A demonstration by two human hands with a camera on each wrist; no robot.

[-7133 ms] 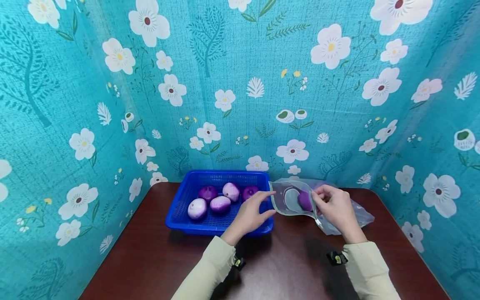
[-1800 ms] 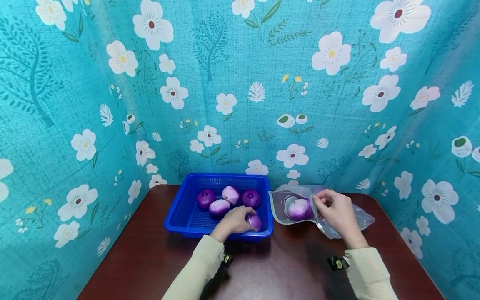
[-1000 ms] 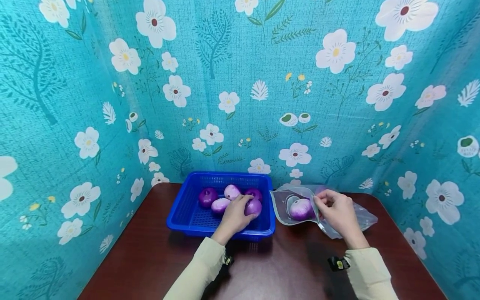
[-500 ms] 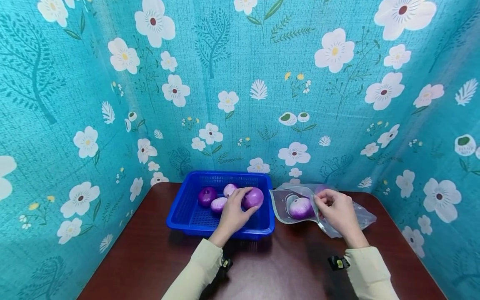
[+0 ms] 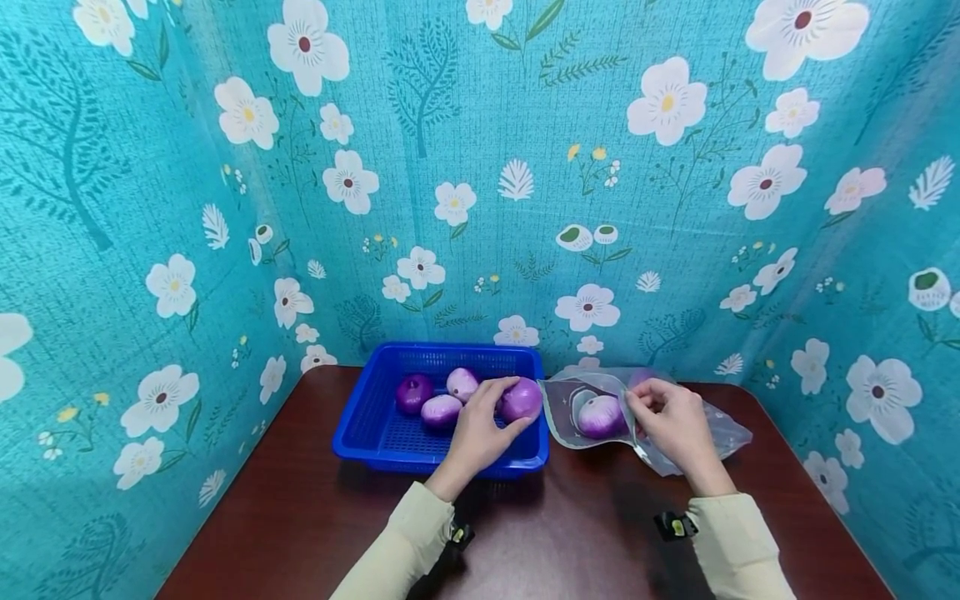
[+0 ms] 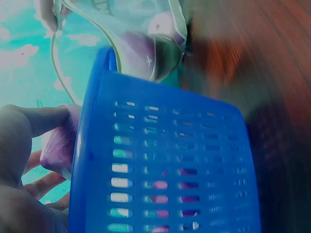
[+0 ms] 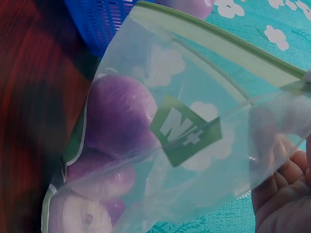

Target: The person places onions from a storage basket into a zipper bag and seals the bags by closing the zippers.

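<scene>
My left hand [image 5: 480,429] grips a red onion [image 5: 522,400] above the right end of the blue basket [image 5: 360,448], between thumb and fingers. In the left wrist view this onion [image 6: 60,145] overlaps the basket's rim, close to the bag's mouth. My right hand [image 5: 675,421] pinches the upper edge of a clear zip bag [image 5: 558,412], keeping its mouth apart toward the basket. Inside the bag, a pale-topped onion [image 5: 600,417] lies near the opening; the right wrist view shows several onions [image 7: 116,116] through the plastic.
Three red onions show in the basket, including a dark one [image 5: 414,393] and a paler one [image 5: 462,382]. Basket and bag stand side by side on a brown table [image 5: 525,533]. A flowered blue cloth [image 5: 480,167] hangs behind and at both sides.
My left hand has lifted an onion from the basket's front right and carried it up and right toward the bag. A pale onion has appeared in the bag's mouth. My right hand keeps its hold.
</scene>
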